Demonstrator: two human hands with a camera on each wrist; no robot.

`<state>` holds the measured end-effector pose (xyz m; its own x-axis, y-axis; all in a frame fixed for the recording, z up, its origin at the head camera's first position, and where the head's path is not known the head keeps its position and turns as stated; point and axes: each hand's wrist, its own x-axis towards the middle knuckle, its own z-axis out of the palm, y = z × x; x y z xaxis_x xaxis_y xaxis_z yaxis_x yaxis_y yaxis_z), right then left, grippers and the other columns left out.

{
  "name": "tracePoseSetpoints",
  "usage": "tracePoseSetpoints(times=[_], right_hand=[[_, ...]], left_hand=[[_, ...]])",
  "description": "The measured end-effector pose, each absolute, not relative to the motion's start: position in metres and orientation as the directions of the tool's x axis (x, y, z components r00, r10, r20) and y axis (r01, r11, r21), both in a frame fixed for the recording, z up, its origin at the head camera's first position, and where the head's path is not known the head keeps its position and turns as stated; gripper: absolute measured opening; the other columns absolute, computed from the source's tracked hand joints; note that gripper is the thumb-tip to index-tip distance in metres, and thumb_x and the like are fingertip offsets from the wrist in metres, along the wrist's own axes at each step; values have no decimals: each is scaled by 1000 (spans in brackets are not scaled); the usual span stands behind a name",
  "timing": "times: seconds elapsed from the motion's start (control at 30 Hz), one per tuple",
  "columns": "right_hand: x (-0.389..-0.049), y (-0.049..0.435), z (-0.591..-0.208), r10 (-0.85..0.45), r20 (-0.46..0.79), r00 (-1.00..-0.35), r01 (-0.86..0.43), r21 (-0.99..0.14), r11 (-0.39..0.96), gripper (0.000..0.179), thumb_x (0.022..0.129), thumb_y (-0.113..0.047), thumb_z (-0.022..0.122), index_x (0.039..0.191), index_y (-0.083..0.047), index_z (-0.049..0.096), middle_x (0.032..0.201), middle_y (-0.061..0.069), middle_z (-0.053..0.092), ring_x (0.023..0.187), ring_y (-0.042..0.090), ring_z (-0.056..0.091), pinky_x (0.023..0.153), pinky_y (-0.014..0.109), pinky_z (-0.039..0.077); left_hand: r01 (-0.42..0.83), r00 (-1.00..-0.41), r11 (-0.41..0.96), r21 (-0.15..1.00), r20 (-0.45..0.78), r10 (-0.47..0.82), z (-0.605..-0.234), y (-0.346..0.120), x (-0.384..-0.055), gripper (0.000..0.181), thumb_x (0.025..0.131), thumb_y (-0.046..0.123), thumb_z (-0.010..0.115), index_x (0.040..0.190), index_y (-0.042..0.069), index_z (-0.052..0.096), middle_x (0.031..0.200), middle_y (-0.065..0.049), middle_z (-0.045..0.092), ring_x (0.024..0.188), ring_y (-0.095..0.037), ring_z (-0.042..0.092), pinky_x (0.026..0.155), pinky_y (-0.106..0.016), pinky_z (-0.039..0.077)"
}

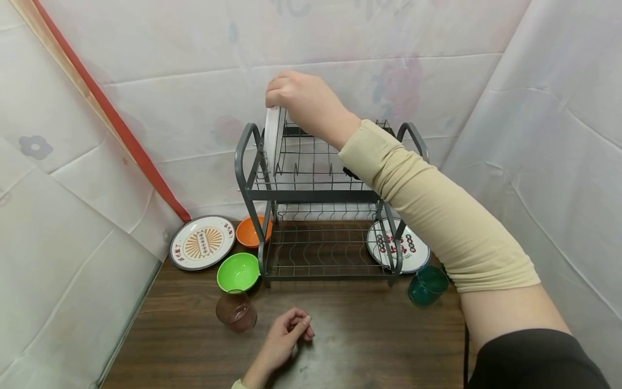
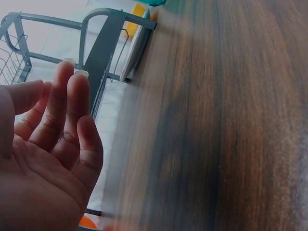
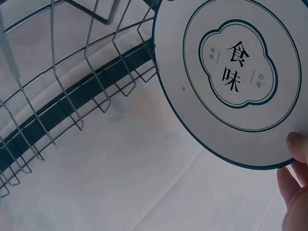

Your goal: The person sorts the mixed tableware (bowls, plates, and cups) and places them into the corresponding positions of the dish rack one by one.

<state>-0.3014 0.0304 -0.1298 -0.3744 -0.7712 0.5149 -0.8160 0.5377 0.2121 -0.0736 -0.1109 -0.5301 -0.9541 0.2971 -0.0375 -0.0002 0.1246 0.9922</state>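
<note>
Here, the right hand (image 1: 305, 100) is pinching an upright plate (image 1: 272, 138) from above at the left end of the rack (image 1: 311, 195).

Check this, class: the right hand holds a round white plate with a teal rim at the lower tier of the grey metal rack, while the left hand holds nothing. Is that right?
The tier is wrong: the head view shows the right hand holding the plate at the upper tier of the rack, while the left hand holds nothing.

Brown table (image 1: 369, 340), dark rack (image 1: 311, 195), green bowl (image 1: 238, 273)
</note>
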Motion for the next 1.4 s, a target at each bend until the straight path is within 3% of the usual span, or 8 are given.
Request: tracePoseSetpoints(times=[0.27, 0.53, 0.67, 1.03, 1.2, 1.4], right_hand=[[-299, 17, -128, -789, 496, -362, -816, 241, 525, 46, 92, 21, 40, 109, -5, 75, 126, 9, 66, 133, 22, 48, 107, 24, 37], [-299, 6, -133, -805, 456, -381, -815, 244, 525, 49, 94, 20, 35, 113, -4, 73, 135, 10, 60, 139, 22, 41, 109, 23, 34], [-301, 4, -137, -811, 441, -384, -811, 258, 525, 45, 97, 17, 37, 116, -4, 72, 138, 10, 58, 141, 21, 39, 113, 23, 27], [-301, -3, -146, -821, 462, -335, -799, 323, 507, 45, 97, 15, 37, 120, -7, 70, 150, 15, 45, 145, 29, 31, 118, 29, 13], [-300, -6, -148, -821, 409, -397, -780, 320, 537, 50, 98, 10, 30, 129, -10, 64, 158, 15, 32, 149, 29, 19, 118, 31, 3], [-297, -11, -154, -816, 374, -440, -751, 346, 563, 49, 99, 4, 29, 137, -12, 57, 163, 13, 20, 151, 30, 7, 119, 38, 3]], left_hand=[[2, -956, 119, 993, -33, 292, -532, -111, -74, 34, 101, 22, 59, 103, -11, 59, 80, -8, 71, 72, -19, 68, 72, -40, 56], [1, -955, 111, 994, -32, 296, -534, -111, -73, 33, 102, 21, 59, 103, -11, 59, 80, -8, 71, 72, -20, 68, 72, -40, 56], [5, -955, 110, 994, -28, 295, -534, -112, -72, 34, 102, 22, 59, 103, -11, 59, 80, -9, 71, 72, -20, 68, 72, -40, 56], [4, -956, 110, 994, -28, 291, -534, -112, -71, 33, 102, 21, 59, 103, -12, 59, 80, -9, 71, 72, -20, 68, 72, -39, 57], [3, -956, 101, 995, -27, 292, -534, -111, -71, 34, 102, 22, 59, 103, -12, 59, 80, -10, 70, 72, -20, 68, 72, -39, 57], [7, -955, 99, 995, -23, 295, -534, -112, -73, 33, 102, 21, 59, 103, -12, 58, 80, -10, 70, 72, -21, 68, 72, -39, 57]])
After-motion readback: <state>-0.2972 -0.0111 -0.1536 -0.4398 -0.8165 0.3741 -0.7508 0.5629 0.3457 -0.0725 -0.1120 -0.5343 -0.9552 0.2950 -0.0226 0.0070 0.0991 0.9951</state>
